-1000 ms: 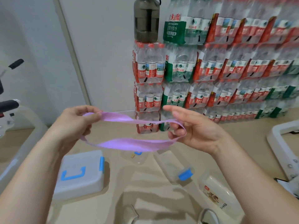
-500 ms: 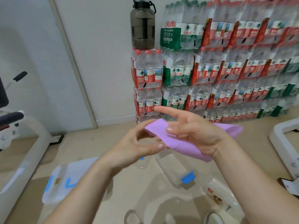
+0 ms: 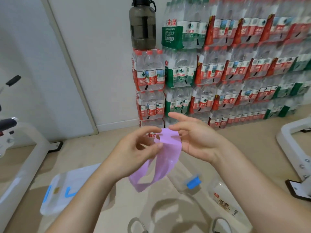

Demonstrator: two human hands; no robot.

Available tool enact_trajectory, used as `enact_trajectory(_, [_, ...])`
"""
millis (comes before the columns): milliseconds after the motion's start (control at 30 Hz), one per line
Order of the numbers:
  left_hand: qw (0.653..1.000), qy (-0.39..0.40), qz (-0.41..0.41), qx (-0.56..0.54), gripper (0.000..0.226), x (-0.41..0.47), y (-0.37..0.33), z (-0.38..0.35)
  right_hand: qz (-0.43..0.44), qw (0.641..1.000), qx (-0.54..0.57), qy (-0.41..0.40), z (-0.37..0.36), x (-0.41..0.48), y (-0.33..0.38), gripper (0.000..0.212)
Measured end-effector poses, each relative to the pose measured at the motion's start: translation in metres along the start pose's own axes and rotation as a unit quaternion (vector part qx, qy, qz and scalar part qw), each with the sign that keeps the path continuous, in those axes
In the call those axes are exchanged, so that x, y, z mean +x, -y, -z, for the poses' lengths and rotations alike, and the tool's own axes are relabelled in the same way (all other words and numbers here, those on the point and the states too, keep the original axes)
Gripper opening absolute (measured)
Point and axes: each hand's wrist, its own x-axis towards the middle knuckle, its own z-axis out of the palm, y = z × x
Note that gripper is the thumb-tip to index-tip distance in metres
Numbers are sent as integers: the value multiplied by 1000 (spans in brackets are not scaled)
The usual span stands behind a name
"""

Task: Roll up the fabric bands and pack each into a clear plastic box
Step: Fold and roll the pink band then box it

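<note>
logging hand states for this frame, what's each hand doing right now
Left hand: pinching the purple band near its top.
Right hand: against the band, fingers mostly straight; grip cannot be told.

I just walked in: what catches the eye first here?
A purple fabric band hangs in a loop between the left hand and right hand at centre. Behind, stacked packs of bottled water fill the right wall, a dark water jug standing on the leftmost stack.
</note>
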Motion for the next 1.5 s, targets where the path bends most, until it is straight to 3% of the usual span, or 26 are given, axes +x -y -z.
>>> enact_trajectory(100, [1000,-5,15,-9,45,-4,-3,-12,-2,999,6,-39,-5,3,-3,48])
enact_trajectory(200, [996,-82,17,19,29,-2,-4,-17,-5,998,-13,-63,-7,3,-3,39])
enact_trajectory(300, [993,-114,17,40,17,0,-4,-13,-17,989,-129,-73,-7,1,-1,29])
enact_trajectory(400, [990,-133,5,46,27,0,-6,-10,-23,968,-246,-46,-4,-3,2,28])
enact_trajectory(533, [985,-172,11,14,31,3,-4,-7,40,940,-338,5,-5,-3,-2,20])
enact_trajectory(700, [984,-169,41,-32,17,4,-2,-2,118,918,-376,-47,-11,3,-13,9])
enact_trajectory(900, [977,-208,-9,37,15,5,0,3,197,880,-428,-64,-11,6,-12,7])
enact_trajectory(1033, [985,-160,-37,-50,19,3,-9,5,135,890,-431,53,-9,4,-12,23])
enact_trajectory(1133, [978,-170,-41,-110,15,2,-15,6,88,885,-456,40,-9,5,-16,16])
enact_trajectory(1200, [961,-198,-34,-191,9,4,-14,10,92,899,-427,22,-9,6,-14,12])
enact_trajectory(1267, [949,-179,-2,-260,10,7,-7,10,114,946,-304,-7,-8,7,-7,13])
enact_trajectory(1367, [975,-36,108,-189,39,1,16,-17,113,990,-81,-27,-9,6,5,9])
enact_trajectory(1433, [982,67,144,-103,29,-8,35,-44,107,993,15,-55,-10,7,10,14])
enact_trajectory(1500, [974,122,171,-80,14,-12,49,-57,114,988,62,-88,-9,6,16,16])
